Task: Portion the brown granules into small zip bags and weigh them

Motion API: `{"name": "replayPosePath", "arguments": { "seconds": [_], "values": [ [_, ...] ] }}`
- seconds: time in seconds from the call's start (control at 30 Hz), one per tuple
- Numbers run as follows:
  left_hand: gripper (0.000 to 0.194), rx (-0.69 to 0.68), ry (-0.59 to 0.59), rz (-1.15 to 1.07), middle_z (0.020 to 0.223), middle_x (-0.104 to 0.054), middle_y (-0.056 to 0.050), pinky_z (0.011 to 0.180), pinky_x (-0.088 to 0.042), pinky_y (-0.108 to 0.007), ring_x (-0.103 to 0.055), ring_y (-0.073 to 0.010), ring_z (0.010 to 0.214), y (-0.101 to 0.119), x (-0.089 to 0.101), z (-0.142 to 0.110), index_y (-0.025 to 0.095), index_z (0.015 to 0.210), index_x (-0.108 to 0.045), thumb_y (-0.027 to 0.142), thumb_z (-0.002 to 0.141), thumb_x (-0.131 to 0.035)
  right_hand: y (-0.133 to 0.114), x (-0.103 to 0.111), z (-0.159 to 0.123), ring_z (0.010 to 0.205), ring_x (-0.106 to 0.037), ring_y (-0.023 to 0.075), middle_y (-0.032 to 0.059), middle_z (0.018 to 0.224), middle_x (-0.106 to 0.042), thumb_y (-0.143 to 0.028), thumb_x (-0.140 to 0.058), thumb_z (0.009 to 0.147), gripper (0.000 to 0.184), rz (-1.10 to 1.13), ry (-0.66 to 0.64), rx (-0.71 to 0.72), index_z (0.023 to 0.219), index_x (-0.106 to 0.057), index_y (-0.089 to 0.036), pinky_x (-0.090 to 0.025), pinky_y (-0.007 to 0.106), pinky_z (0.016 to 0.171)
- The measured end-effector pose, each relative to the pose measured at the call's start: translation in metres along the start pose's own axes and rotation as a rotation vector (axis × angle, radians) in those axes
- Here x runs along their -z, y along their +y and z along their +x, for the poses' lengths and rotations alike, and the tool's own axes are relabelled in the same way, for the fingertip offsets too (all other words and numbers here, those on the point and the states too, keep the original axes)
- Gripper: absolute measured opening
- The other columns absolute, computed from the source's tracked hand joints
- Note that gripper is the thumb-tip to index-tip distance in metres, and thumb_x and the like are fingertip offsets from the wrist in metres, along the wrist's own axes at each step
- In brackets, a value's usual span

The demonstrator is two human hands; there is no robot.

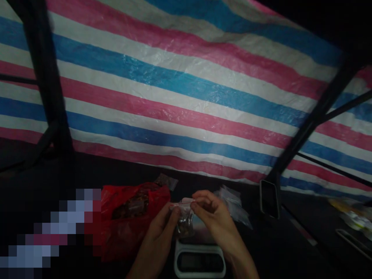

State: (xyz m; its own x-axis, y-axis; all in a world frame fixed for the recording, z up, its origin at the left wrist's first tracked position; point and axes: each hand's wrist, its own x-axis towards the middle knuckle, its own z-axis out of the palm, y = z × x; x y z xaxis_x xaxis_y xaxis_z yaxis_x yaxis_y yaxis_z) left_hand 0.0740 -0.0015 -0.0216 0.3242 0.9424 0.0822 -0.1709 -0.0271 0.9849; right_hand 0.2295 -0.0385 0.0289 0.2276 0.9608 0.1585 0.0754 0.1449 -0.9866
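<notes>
Both hands hold a small clear plastic bag (pixel 185 221) with brownish pieces inside, just above a white digital scale (pixel 200 262). My left hand (pixel 162 228) pinches the bag's left top edge. On the other side my right hand (pixel 213 217) pinches the top edge with thumb and fingers closed. To the left lies a red plastic bag (pixel 130 221), open, with dark brown stuff in it.
A pile of small clear bags (pixel 232 203) lies right of the hands, and one filled bag (pixel 166 180) behind the red bag. A phone (pixel 269 198) leans against a dark pole. A red, white and blue striped tarp (pixel 186 97) forms the back wall.
</notes>
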Motion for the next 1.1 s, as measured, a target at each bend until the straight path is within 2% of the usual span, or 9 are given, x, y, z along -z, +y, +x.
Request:
{"name": "replayPosePath", "arguments": {
  "seconds": [0.07, 0.27, 0.43, 0.63, 0.8, 0.93, 1.0, 1.07, 1.1],
  "values": [
    [0.041, -0.035, -0.012, 0.049, 0.096, -0.081, -0.004, 0.078, -0.061, -0.031, -0.075, -0.0219, 0.085, -0.004, -0.007, 0.0, 0.023, 0.096, -0.071, 0.063, 0.09, -0.06, 0.003, 0.012, -0.001, 0.077, -0.069, 0.0171, -0.0022, 0.079, -0.072, -0.041, -0.084, 0.076, 0.03, -0.042, 0.047, 0.019, 0.097, -0.071, -0.024, -0.052, 0.029, 0.076],
    [0.037, -0.178, 0.244, 0.333, 0.106, -0.077, -0.007, 0.089, -0.059, -0.038, -0.073, -0.0266, 0.099, -0.013, -0.007, 0.005, 0.025, 0.102, -0.071, 0.056, 0.092, -0.054, 0.032, 0.037, 0.008, 0.069, -0.065, 0.0198, 0.0018, 0.08, -0.071, -0.034, -0.069, 0.079, 0.024, -0.361, 0.277, 0.088, 0.098, -0.072, -0.021, -0.052, 0.034, 0.068],
    [0.024, -0.41, 0.261, 0.502, 0.096, -0.075, -0.003, 0.08, -0.061, -0.03, -0.074, -0.022, 0.091, -0.018, 0.0, -0.002, 0.027, 0.096, -0.069, 0.042, 0.098, -0.051, 0.043, 0.043, 0.018, 0.086, -0.067, 0.0241, 0.0071, 0.096, -0.076, -0.036, -0.065, 0.084, 0.027, -0.463, 0.415, 0.172, 0.102, -0.077, -0.02, -0.053, 0.04, 0.085],
    [0.018, -0.822, 0.18, 0.739, 0.102, -0.074, 0.003, 0.085, -0.058, -0.014, -0.076, -0.0107, 0.092, -0.023, 0.019, -0.018, 0.031, 0.11, -0.065, 0.022, 0.103, -0.051, 0.041, 0.06, 0.026, 0.089, -0.067, 0.0265, 0.0105, 0.099, -0.078, -0.044, -0.056, 0.089, 0.034, -0.462, 0.543, 0.246, 0.098, -0.078, -0.02, -0.052, 0.04, 0.082],
    [0.02, -0.81, 0.26, 0.826, 0.115, -0.075, -0.001, 0.095, -0.056, -0.016, -0.074, -0.0117, 0.105, -0.027, 0.042, -0.021, 0.03, 0.118, -0.065, 0.027, 0.104, -0.051, 0.038, 0.067, 0.03, 0.084, -0.066, 0.0259, 0.0108, 0.099, -0.078, -0.048, -0.061, 0.088, 0.035, -0.421, 0.563, 0.258, 0.099, -0.077, -0.02, -0.052, 0.039, 0.078],
    [0.03, -0.636, 0.281, 0.739, 0.134, -0.074, -0.006, 0.111, -0.052, -0.036, -0.068, -0.0235, 0.128, -0.019, 0.047, -0.015, 0.028, 0.124, -0.07, 0.038, 0.1, -0.055, 0.02, 0.031, 0.028, 0.082, -0.067, 0.0226, 0.0112, 0.109, -0.078, -0.042, -0.061, 0.09, 0.034, -0.359, 0.441, 0.274, 0.109, -0.077, -0.019, -0.054, 0.036, 0.076],
    [0.03, -0.445, 0.231, 0.548, 0.11, -0.083, -0.007, 0.108, -0.055, -0.044, -0.074, -0.029, 0.116, -0.01, 0.046, -0.009, 0.026, 0.11, -0.077, 0.047, 0.097, -0.06, 0.006, 0.0, 0.025, 0.081, -0.07, 0.02, 0.0061, 0.106, -0.08, -0.037, -0.066, 0.087, 0.028, -0.312, 0.221, 0.278, 0.108, -0.079, -0.023, -0.056, 0.032, 0.074],
    [0.044, -0.246, 0.142, 0.304, 0.067, -0.077, -0.004, 0.091, -0.062, -0.045, -0.079, -0.0286, 0.083, 0.0, 0.045, -0.003, 0.023, 0.099, -0.078, 0.058, 0.099, -0.051, -0.006, -0.028, 0.022, 0.077, -0.073, 0.0192, 0.0025, 0.09, -0.081, -0.036, -0.069, 0.087, 0.021, -0.238, -0.196, 0.227, 0.099, -0.082, -0.025, -0.057, 0.03, 0.071],
    [0.051, -0.185, 0.116, 0.178, 0.059, -0.073, -0.003, 0.085, -0.064, -0.045, -0.078, -0.028, 0.074, 0.003, 0.046, 0.0, 0.022, 0.102, -0.077, 0.061, 0.102, -0.044, -0.01, -0.037, 0.022, 0.079, -0.074, 0.0189, 0.002, 0.091, -0.081, -0.036, -0.067, 0.089, 0.022, -0.228, -0.226, 0.224, 0.102, -0.082, -0.025, -0.057, 0.029, 0.072]
  ]
}}
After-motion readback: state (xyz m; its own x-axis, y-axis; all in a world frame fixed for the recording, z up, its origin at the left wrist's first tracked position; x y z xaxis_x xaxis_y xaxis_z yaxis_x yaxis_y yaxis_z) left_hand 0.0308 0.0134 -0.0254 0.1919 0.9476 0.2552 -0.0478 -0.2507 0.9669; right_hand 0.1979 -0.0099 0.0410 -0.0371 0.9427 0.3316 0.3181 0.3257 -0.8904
